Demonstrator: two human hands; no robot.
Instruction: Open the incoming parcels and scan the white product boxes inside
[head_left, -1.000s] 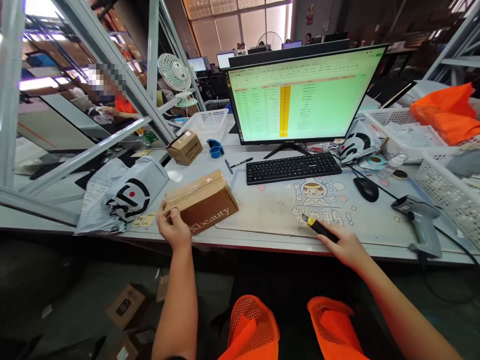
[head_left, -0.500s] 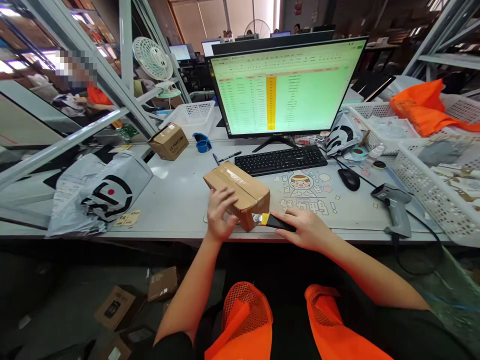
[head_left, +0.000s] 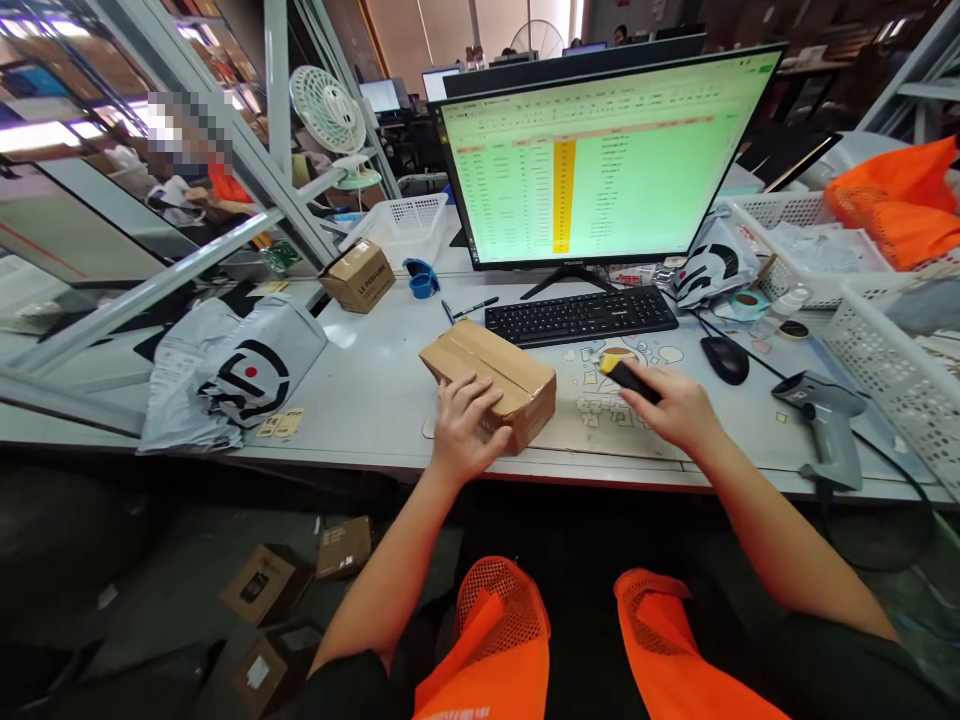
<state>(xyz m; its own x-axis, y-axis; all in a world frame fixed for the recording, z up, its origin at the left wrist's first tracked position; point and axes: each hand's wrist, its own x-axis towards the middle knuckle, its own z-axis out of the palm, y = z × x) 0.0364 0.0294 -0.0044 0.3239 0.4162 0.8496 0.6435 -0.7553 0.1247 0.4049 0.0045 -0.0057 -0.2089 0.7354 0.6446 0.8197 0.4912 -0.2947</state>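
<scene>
A taped brown cardboard box (head_left: 501, 372) lies on the desk mat (head_left: 592, 425) in front of me. My left hand (head_left: 466, 428) rests on the box's near end, fingers wrapped over its top edge. My right hand (head_left: 670, 408) is to the right of the box, closed round a black and yellow utility knife (head_left: 624, 374) whose yellow tip points up and left, clear of the box. A black keyboard (head_left: 581, 314) and a monitor (head_left: 604, 160) with a green spreadsheet stand just behind.
A grey barcode scanner (head_left: 829, 418) and a black mouse (head_left: 724, 358) lie at the right. White baskets (head_left: 892, 375) line the right side. Grey mailer bags (head_left: 232, 370) and a small carton (head_left: 358, 276) sit at the left. A metal rack frame (head_left: 225, 150) rises at the left.
My left hand dragged the box from the left onto the mat before me. My right hand brought the knife to the box's end, then drew it away to the right.
</scene>
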